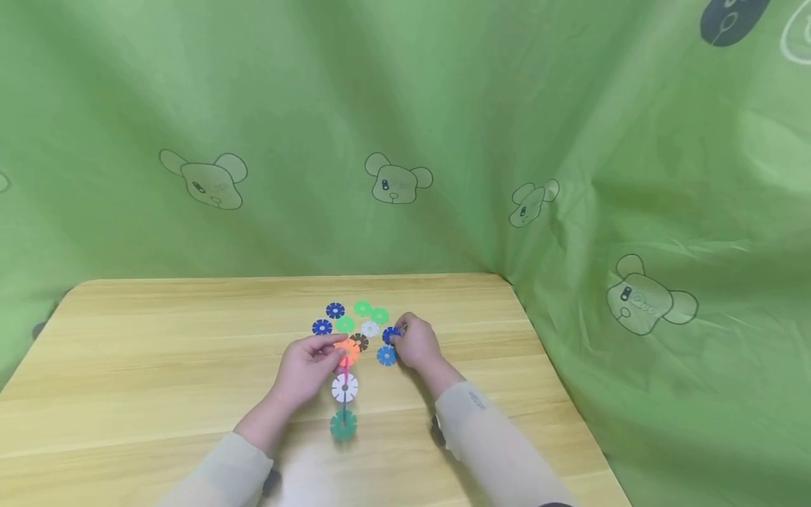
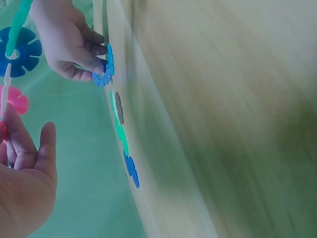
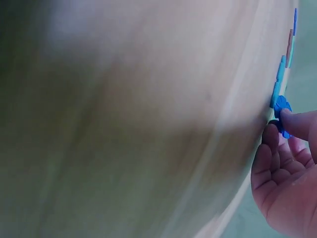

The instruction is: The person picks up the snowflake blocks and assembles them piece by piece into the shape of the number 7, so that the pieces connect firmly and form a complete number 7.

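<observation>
My left hand pinches an orange notched plastic disc at the end of a joined chain. From it the chain runs toward me through a pink disc seen edge-on, a white disc, a dark edge-on piece and a green disc. In the left wrist view, a blue disc of this chain shows face-on. Between thumb and fingers, my right hand pinches a separate dark blue disc at the right of the loose discs. Its far edge is hidden by the fingers.
Loose discs lie flat on the wooden table beyond my hands: dark blue, light green, white, brown and light blue. A green curtain hangs behind the table and along its right side.
</observation>
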{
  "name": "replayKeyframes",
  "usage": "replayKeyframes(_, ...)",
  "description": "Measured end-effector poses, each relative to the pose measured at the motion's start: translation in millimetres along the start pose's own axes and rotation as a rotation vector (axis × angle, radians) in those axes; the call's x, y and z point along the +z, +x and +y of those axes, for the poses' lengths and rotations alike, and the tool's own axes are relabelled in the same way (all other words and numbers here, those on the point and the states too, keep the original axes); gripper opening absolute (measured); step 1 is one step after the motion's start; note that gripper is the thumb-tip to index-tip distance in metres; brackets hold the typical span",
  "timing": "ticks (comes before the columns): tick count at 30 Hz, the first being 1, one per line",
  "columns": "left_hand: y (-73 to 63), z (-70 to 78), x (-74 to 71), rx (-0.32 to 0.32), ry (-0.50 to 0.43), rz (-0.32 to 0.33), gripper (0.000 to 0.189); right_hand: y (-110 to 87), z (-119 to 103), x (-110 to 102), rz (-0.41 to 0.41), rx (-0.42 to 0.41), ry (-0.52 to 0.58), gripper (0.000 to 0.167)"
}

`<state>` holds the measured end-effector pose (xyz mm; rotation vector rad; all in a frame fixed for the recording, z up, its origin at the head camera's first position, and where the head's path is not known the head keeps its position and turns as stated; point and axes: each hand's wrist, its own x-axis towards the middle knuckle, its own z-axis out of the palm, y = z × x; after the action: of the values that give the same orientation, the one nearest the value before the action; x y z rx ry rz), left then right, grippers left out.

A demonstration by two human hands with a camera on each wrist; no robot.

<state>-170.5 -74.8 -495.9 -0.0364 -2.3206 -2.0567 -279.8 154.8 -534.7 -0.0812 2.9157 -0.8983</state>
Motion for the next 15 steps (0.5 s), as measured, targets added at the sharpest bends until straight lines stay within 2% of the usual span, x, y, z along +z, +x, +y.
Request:
replayKeyframes(5,-0.7,2.1,0.9,0.001,-0.01,0.001,0.027,-6.3,0,-7,-0.001,-0.022,0.089,0.015)
replayKeyframes(10,-0.9,2.9,1.7,0.0,-0.01,0.004,0.028,-15.3,-5,-17,0.006,-0.079,0.177,0.023)
replayKeyframes(15,-0.1,1.7,1.9,0.0,-0.026,0.006,0.029,-26.4,-14,-28,-0.014,-0.118,0.288,0.022)
